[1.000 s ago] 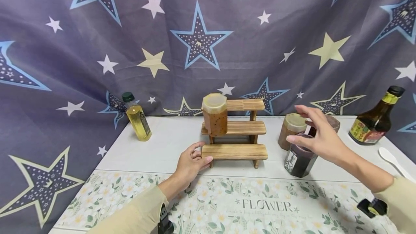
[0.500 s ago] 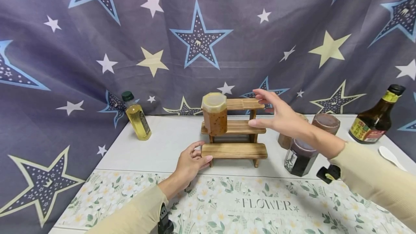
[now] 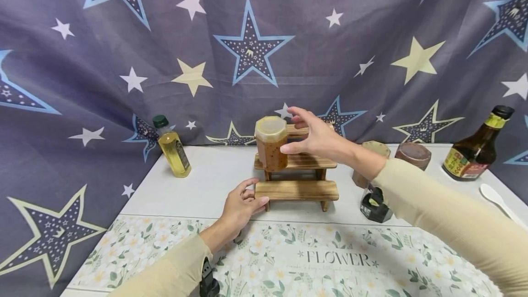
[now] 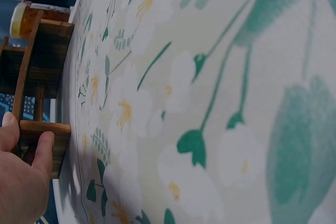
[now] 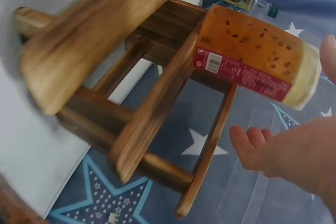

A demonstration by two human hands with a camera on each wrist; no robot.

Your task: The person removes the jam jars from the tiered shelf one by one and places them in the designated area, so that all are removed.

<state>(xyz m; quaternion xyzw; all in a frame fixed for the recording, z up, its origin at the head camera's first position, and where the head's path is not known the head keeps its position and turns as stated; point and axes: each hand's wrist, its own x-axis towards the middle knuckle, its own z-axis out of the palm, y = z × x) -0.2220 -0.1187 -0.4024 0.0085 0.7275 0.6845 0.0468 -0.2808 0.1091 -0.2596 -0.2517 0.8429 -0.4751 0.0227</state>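
My left hand [image 3: 243,203] grips the left end of the lowest step of a three-step wooden rack [image 3: 297,190], thumb on the front and fingers behind. On the left end of the rack's middle step stands an octagonal jar [image 3: 272,152] of orange, seed-flecked preserve with a pale yellow lid. My right hand [image 3: 315,135] is at the jar's right side, thumb and fingers spread apart. In the right wrist view a gap shows between my fingertips and the jar [image 5: 252,51], whose red label with a barcode faces that camera.
Right of the rack stand a brown jar [image 3: 360,180], a dark-lidded jar [image 3: 414,152] and a nearer jar [image 3: 383,217] mostly behind my right arm. Farther right are a dark sauce bottle [image 3: 470,150] and a white spoon [image 3: 492,196]. An oil bottle [image 3: 175,152] stands left.
My right hand has moved left from above the dark jar, across the rack, to the side of the orange jar. My left hand has kept its grip on the rack.
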